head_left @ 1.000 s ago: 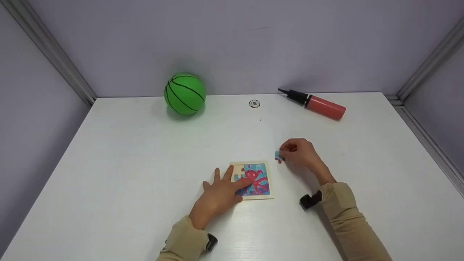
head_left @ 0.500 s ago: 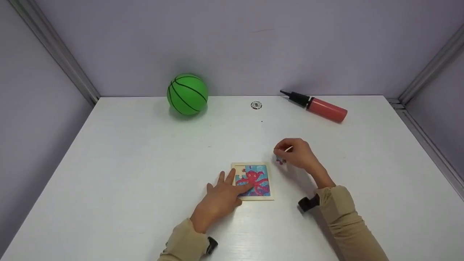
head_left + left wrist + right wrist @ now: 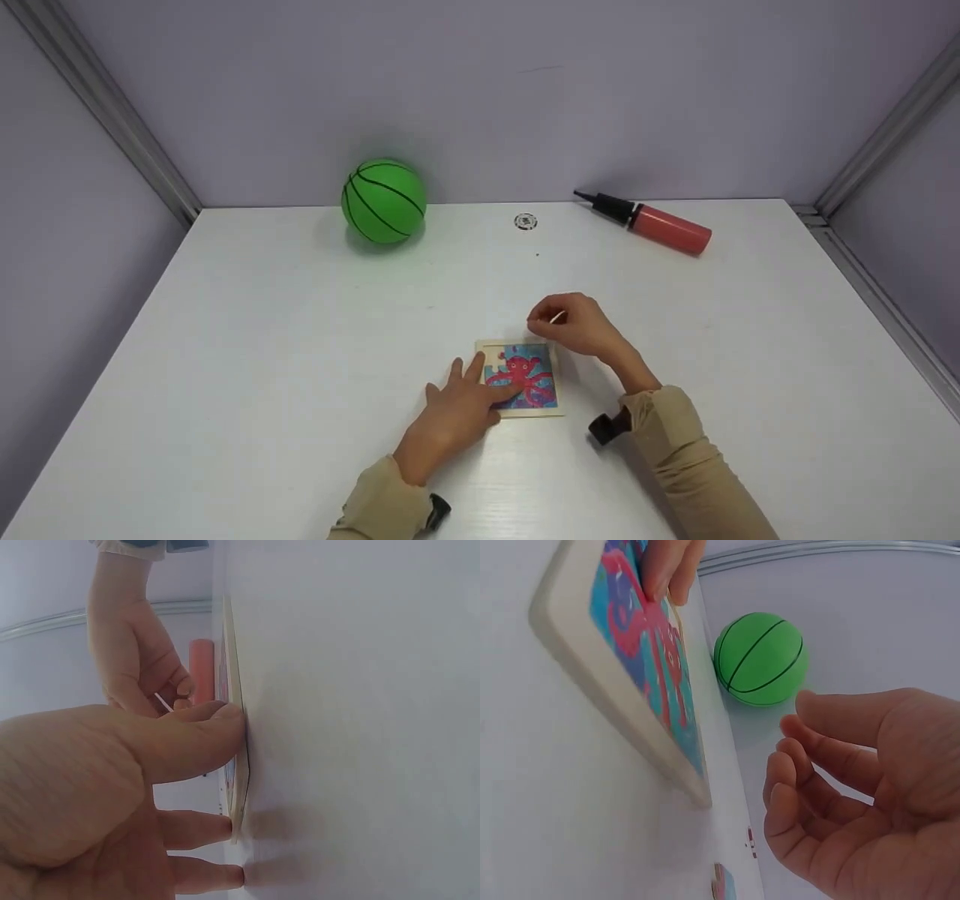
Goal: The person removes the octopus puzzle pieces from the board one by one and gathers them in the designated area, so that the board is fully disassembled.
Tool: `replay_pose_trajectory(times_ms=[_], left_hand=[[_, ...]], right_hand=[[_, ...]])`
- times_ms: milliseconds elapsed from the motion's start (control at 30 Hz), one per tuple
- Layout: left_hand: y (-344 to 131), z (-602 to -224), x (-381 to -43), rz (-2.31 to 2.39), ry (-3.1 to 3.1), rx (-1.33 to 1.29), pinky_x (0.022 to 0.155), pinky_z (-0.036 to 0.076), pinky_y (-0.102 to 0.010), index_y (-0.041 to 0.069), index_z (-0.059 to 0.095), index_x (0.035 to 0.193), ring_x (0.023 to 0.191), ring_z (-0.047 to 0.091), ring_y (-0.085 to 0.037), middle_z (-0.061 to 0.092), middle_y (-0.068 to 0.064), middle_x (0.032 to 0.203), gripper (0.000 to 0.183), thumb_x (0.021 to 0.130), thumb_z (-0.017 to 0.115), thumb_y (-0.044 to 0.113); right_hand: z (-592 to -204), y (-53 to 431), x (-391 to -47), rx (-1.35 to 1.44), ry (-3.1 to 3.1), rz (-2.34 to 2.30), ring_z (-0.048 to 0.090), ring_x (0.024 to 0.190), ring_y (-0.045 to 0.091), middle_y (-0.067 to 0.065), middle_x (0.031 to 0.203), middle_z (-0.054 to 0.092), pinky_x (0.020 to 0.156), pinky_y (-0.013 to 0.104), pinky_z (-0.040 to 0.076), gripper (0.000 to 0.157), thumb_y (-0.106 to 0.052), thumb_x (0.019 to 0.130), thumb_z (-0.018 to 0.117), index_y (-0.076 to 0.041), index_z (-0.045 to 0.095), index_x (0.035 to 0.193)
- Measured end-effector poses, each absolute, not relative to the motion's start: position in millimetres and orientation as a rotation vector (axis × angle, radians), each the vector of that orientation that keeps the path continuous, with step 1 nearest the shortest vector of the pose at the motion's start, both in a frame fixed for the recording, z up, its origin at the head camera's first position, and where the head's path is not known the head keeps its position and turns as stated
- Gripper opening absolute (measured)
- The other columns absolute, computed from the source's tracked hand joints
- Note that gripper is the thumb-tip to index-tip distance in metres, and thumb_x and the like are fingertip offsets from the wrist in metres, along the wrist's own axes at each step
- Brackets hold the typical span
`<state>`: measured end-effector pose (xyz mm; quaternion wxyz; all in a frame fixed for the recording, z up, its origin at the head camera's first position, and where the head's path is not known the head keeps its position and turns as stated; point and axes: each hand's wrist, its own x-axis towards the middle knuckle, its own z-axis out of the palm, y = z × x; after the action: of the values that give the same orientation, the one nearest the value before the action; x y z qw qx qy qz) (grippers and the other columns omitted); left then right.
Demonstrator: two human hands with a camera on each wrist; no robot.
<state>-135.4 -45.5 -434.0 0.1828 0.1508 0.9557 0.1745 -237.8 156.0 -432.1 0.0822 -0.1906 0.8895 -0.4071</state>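
Note:
A small wooden jigsaw tray [image 3: 526, 413] with a pink octopus picture lies flat, its upper left slot showing bare wood. My left hand [image 3: 450, 420] rests over its left side, fingers spread. One finger lies on the picture; in the left wrist view the thumb [image 3: 202, 742] touches the tray's edge. My right hand [image 3: 581, 326] hovers by the tray's far right corner, thumb and index finger brought together, other fingers curled. I cannot tell whether it pinches anything. A blue and pink puzzle piece [image 3: 722, 883] lies on the table in the right wrist view, hidden by that hand in the head view.
A green ball [image 3: 384, 201] with black lines sits at the back left. A round black-and-white chip [image 3: 526, 221] lies at the back, and a red and black hand pump [image 3: 667, 229] at the back right. Walls [image 3: 495, 105] border the white table [image 3: 285, 345].
My right hand has moved left from beside the puzzle piece to the tray's far right corner, and now covers the piece in the head view. My left hand stays on the tray.

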Motion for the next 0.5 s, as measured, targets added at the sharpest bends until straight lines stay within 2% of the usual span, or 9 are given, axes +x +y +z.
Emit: replay_pose_trajectory(times_ms=[233,500], left_hand=[[-43.8,-431.9,-136.0,0.48,2.681,0.407,0.096,0.028,-0.072,0.036,0.055,0.136,0.14,0.018,-0.045,0.02,-0.016,0.157,0.044,0.094,0.061,0.023],[-46.9,-431.9,-134.7,0.489,2.686,0.405,0.095,0.028,-0.073,0.036,0.056,0.135,0.14,0.017,-0.046,0.019,-0.017,0.157,0.043,0.094,0.061,0.022]], right_hand=[[-439.3,144.3,-237.1,-0.686,2.603,-1.154,0.056,0.075,0.016,0.001,0.086,0.066,0.072,0.031,0.048,0.012,-0.019,0.09,0.067,-0.009,0.072,0.094],[-441.7,134.1,-236.6,-0.652,2.583,-1.102,0.058,0.077,0.015,0.0,0.089,0.066,0.072,0.031,0.047,0.013,-0.021,0.09,0.066,-0.011,0.072,0.096]])
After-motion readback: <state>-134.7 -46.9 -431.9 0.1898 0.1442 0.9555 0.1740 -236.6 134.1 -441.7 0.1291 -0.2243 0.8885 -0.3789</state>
